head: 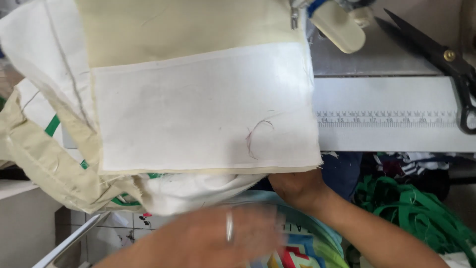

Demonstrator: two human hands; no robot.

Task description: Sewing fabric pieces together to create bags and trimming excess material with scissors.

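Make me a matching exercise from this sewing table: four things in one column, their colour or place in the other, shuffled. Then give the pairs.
Things:
1. scissors
2. loose tape pile
3. fabric panel
4. right hand

Descriptions:
A. green, heaped below the table edge at the right
B. white, spread flat over the table
C. black, lying at the top right corner
D. under the panel's near right corner

Pairs: 1-C, 2-A, 3-B, 4-D
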